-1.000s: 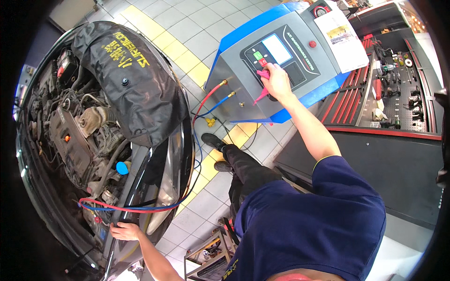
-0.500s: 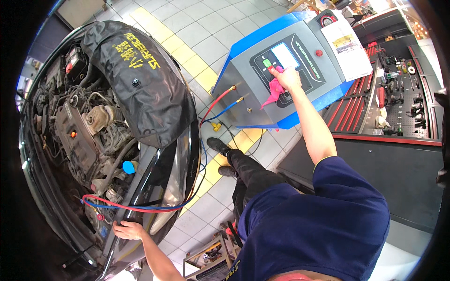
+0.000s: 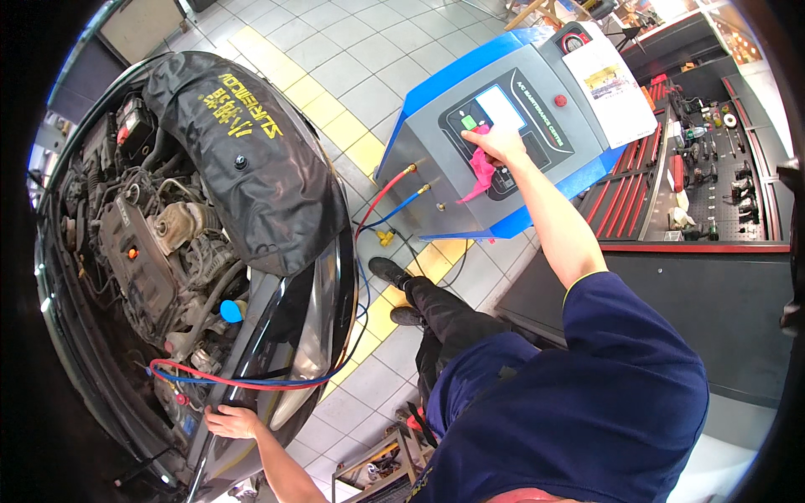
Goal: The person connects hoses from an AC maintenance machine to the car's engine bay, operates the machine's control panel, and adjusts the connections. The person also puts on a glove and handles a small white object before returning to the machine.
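My right hand [image 3: 503, 146] is over the control panel [image 3: 545, 147] of a grey and blue air-conditioning service machine [image 3: 457, 201]. A crumpled pink cloth [image 3: 480, 173] is held in it and hangs over the panel's lower keys. One fingertip lies just below a green key, near the lit screen [image 3: 500, 107]. At the car's front corner, my left hand [image 3: 232, 422] rests on the black fender edge [image 3: 199, 448], fingers stretched out and nothing held. Close to it, a red hose [image 3: 260, 386] and a blue hose [image 3: 364, 289] loop from the machine into the engine bay [image 3: 138, 256].
A black protective cover [image 3: 251, 159] drapes over the car's front. White papers [image 3: 608, 82] lie on the machine's top. At right stand a dark cabinet [image 3: 671, 310] and a tool pegboard [image 3: 738, 180]. A metal tool cart [image 3: 377, 469] is below; hoses and cables cross the tiled floor.
The view has shifted slightly. My right hand has slid a little leftward across the panel with the cloth. My left hand stays on the fender.
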The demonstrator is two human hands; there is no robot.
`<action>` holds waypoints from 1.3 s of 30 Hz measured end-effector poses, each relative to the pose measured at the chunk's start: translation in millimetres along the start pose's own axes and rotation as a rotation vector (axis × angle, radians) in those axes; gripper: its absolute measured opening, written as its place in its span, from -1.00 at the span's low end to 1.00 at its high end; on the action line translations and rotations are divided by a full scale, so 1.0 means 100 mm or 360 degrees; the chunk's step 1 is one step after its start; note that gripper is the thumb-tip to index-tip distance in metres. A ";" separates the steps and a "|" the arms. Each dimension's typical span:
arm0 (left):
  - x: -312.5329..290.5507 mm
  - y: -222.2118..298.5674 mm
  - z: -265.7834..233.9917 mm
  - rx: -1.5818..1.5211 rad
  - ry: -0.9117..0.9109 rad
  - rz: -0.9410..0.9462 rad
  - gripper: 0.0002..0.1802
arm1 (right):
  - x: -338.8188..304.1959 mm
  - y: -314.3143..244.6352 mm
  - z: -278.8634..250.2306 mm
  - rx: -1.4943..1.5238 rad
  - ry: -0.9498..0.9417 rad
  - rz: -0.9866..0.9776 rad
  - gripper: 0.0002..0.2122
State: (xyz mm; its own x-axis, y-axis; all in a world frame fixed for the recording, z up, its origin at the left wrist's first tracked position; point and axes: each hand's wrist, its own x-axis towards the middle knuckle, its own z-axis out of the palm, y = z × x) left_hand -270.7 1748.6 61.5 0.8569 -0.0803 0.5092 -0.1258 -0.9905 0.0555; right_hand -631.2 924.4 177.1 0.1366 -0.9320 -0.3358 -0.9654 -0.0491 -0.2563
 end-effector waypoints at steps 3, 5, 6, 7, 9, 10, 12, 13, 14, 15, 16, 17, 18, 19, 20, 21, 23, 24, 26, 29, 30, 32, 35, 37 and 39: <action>0.02 0.03 -0.02 0.0006 0.0026 0.0015 -0.52 | 0.01 -0.11 -0.06 0.0025 -0.0164 0.0135 -0.31; 0.02 0.04 -0.03 0.0003 0.0025 0.0022 -0.51 | 0.00 -0.15 -0.10 0.0139 -0.0291 0.0239 -0.31; 0.01 0.05 -0.04 -0.0033 0.0024 0.0012 -0.51 | 0.00 -0.16 -0.11 0.0147 -0.0298 0.0257 -0.30; 0.01 0.06 -0.04 -0.0010 0.0020 0.0019 -0.51 | 0.00 -0.17 -0.12 0.0155 -0.0305 0.0275 -0.30; 0.01 0.06 -0.04 -0.0025 0.0032 0.0034 -0.51 | 0.02 -0.18 -0.13 0.0130 -0.0321 0.0305 -0.29; 0.00 0.05 -0.04 -0.0004 0.0020 0.0024 -0.51 | 0.04 -0.18 -0.13 0.0112 -0.0333 0.0311 -0.29; 0.01 0.05 -0.03 -0.0021 0.0022 0.0038 -0.51 | 0.08 -0.15 -0.13 0.0241 -0.0362 0.0278 -0.29; 0.01 0.05 -0.03 0.0004 0.0026 0.0029 -0.52 | 0.09 -0.13 -0.13 0.0305 -0.0380 0.0258 -0.29; 0.01 0.04 -0.03 0.0010 0.0031 0.0028 -0.53 | 0.11 -0.11 -0.12 0.0341 -0.0399 0.0235 -0.25; 0.01 0.04 -0.02 -0.0010 0.0039 0.0022 -0.54 | 0.13 -0.09 -0.12 0.0378 -0.0417 0.0212 -0.22; 0.02 0.04 -0.02 0.0012 0.0037 0.0023 -0.54 | 0.14 -0.07 -0.11 0.0412 -0.0428 0.0208 -0.19; 0.01 0.04 -0.01 0.0009 0.0035 0.0017 -0.54 | 0.14 -0.05 -0.11 0.0418 -0.0434 0.0184 -0.18; 0.01 0.04 -0.01 -0.0019 0.0031 0.0001 -0.54 | 0.15 -0.03 -0.10 0.0398 -0.0437 0.0216 -0.22; 0.01 0.04 -0.01 0.0007 0.0039 0.0010 -0.54 | 0.17 -0.03 -0.09 0.0376 -0.0442 0.0245 -0.26; 0.00 0.04 -0.01 0.0009 0.0041 0.0012 -0.54 | 0.18 -0.02 -0.07 0.0350 -0.0449 0.0275 -0.29; 0.00 0.04 -0.01 -0.0007 0.0038 0.0013 -0.54 | 0.19 -0.02 -0.06 0.0362 -0.0449 0.0277 -0.30; -0.01 0.03 -0.01 0.0027 0.0032 0.0011 -0.54 | 0.21 0.00 -0.03 0.0384 -0.0442 0.0308 -0.30; 0.00 0.03 -0.01 0.0017 0.0033 0.0014 -0.54 | 0.22 0.01 -0.02 0.0434 -0.0461 0.0271 -0.29; 0.01 0.03 -0.01 0.0024 0.0031 0.0019 -0.51 | 0.23 0.03 -0.01 0.0507 -0.0472 0.0244 -0.25; 0.02 0.03 -0.01 0.0020 0.0019 0.0025 -0.49 | 0.24 0.05 -0.03 0.0483 -0.0521 0.0258 -0.32; 0.02 0.03 -0.01 -0.0005 -0.0007 -0.0011 -0.49 | 0.24 0.05 -0.03 0.0476 -0.0524 0.0256 -0.34; 0.02 0.04 -0.01 0.0014 0.0019 0.0021 -0.49 | 0.24 0.05 -0.03 0.0452 -0.0506 0.0242 -0.32; 0.01 0.04 -0.01 0.0007 0.0032 0.0014 -0.50 | 0.22 0.04 -0.01 0.0493 -0.0466 0.0247 -0.30; 0.01 0.04 -0.01 0.0003 0.0042 0.0024 -0.50 | 0.22 0.04 0.00 0.0482 -0.0439 0.0226 -0.30; 0.01 0.03 0.00 -0.0023 0.0048 0.0032 -0.51 | 0.22 0.04 0.00 0.0485 -0.0432 0.0227 -0.30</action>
State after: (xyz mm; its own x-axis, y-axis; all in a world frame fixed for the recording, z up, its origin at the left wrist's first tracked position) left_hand -270.1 1745.5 62.7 0.8386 -0.0965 0.5362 -0.1503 -0.9870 0.0575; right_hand -632.6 903.9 168.9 0.0992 -0.7917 -0.6029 -0.8746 0.2197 -0.4323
